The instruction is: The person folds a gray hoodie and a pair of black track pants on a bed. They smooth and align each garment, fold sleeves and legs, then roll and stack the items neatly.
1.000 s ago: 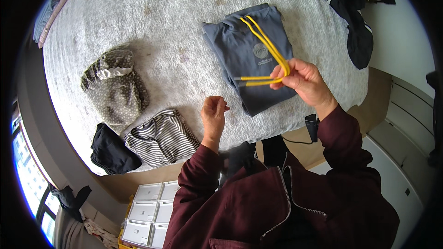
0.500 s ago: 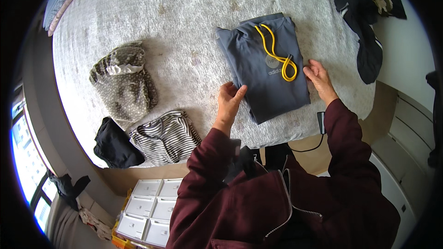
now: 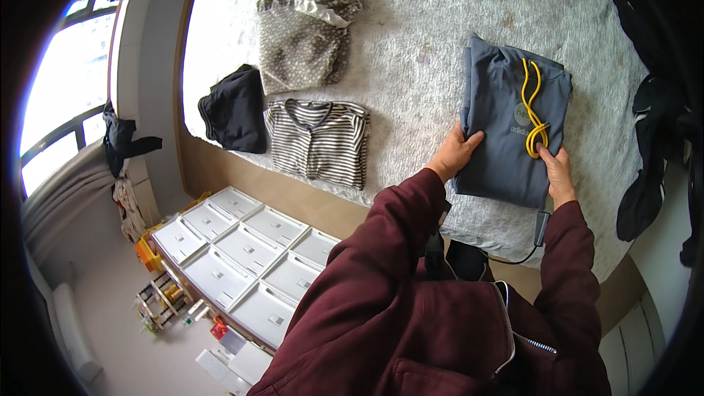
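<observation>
The folded grey sweatshirt lay close to the front edge of the bed. The left hand and right hand gripped its opposite sides, thumbs on top, other fingers partly hidden. A yellow drawstring crossed its front; a striped shirt lay toward the front left corner.

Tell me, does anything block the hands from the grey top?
Nothing visible: the left hand and right hand hold opposite sides of the grey top. Its yellow cord lies by the right hand.
</observation>
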`<state>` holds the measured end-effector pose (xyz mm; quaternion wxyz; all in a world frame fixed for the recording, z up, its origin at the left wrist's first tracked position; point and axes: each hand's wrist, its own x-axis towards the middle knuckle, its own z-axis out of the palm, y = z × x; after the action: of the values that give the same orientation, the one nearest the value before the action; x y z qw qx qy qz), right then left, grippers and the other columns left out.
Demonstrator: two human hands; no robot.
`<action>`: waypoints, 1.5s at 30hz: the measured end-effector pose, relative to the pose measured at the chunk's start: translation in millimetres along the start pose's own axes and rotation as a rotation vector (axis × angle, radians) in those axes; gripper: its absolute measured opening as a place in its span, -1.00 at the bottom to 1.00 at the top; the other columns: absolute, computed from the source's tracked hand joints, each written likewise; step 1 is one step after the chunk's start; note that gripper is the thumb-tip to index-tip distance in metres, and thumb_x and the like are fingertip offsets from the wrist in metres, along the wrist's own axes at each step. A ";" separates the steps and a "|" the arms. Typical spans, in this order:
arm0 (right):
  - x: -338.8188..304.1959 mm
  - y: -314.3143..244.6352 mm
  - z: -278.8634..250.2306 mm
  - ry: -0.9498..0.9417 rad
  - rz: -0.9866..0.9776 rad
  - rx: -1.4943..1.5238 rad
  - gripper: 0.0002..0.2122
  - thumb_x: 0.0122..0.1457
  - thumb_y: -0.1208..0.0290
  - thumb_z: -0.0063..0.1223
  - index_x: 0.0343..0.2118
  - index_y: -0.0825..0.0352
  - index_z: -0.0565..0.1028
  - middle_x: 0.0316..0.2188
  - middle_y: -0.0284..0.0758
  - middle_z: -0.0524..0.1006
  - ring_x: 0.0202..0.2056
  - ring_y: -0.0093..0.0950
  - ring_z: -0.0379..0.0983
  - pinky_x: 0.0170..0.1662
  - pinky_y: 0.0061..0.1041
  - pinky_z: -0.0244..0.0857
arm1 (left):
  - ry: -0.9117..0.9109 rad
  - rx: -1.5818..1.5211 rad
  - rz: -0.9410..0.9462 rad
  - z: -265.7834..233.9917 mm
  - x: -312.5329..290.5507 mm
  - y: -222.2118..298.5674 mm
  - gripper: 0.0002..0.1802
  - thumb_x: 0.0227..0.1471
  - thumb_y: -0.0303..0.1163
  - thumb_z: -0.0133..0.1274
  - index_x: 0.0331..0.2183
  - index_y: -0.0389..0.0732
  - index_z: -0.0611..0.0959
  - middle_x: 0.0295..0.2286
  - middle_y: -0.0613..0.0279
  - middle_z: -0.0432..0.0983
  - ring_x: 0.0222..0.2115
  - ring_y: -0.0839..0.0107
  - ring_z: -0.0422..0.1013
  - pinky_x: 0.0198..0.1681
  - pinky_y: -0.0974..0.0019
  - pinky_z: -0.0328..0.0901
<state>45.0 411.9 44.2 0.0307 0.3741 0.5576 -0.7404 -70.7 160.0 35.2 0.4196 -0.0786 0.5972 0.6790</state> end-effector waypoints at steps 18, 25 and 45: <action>-116.3 49.9 8.4 0.058 0.203 0.130 -0.64 0.10 0.52 0.22 -0.02 0.43 0.46 -0.16 -0.32 0.57 -0.21 -0.54 0.49 -0.08 -0.51 0.37 | 0.095 0.239 -0.032 -6.3 -116.7 -47.9 -0.57 0.15 -0.37 0.10 0.00 -0.38 0.46 -0.17 0.06 0.57 -0.19 0.33 0.47 -0.08 0.28 0.35; -134.4 37.5 11.5 0.033 0.005 0.071 -0.59 0.11 0.53 0.19 0.04 0.44 0.40 -0.09 -0.30 0.52 -0.12 -0.53 0.46 -0.01 -0.48 0.33 | 0.081 0.500 0.168 2.4 -135.2 -16.0 -0.66 0.13 -0.37 0.12 -0.15 -0.43 0.53 -0.28 0.02 0.58 -0.25 0.32 0.47 -0.15 0.28 0.34; -203.7 6.2 42.3 0.245 -0.154 0.127 -0.60 0.13 0.65 0.07 0.07 0.44 0.40 -0.10 -0.35 0.54 -0.10 -0.58 0.44 0.03 -0.57 0.28 | -0.048 0.927 0.380 16.1 -163.4 53.9 -0.63 0.11 -0.24 0.12 -0.27 -0.41 0.49 -0.45 -0.23 0.50 -0.39 -0.05 0.47 -0.34 0.08 0.29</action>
<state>172.2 298.0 163.2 -0.1181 0.4189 0.5364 -0.7231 3.7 99.8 179.2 0.2929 0.2416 0.8301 0.4084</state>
